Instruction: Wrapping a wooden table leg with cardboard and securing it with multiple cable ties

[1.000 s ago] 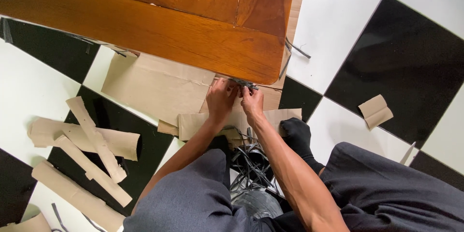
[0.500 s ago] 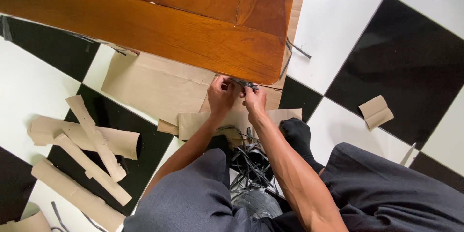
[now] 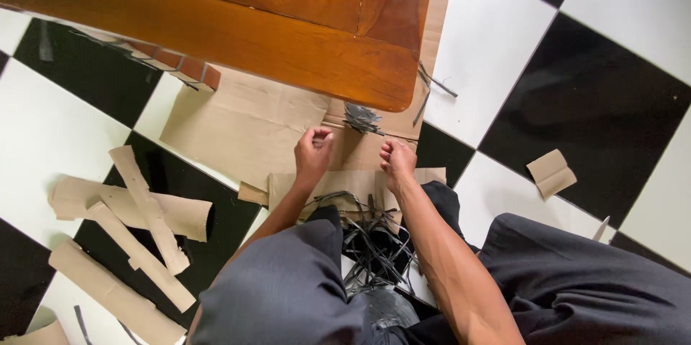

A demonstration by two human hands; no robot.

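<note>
Unwrapping stage, seen from above. Left hand (image 3: 314, 149) curled shut, apparently gripping nothing, just below the desk (image 3: 237, 21) corner. Right hand (image 3: 398, 159) likewise loosely fisted and seemingly empty, apart from the left. Tangle of black strapping (image 3: 362, 119) stuck to the cardboard (image 3: 245, 125) under the desk corner, just beyond both hands and untouched. More loose straps (image 3: 374, 244) heaped nearer the knees. Next move judged to need a fresh pinch on that tangle.

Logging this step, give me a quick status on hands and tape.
Left hand and right hand fisted, empty. Dark tape wad on cardboard, untouched. Nothing between.
</note>
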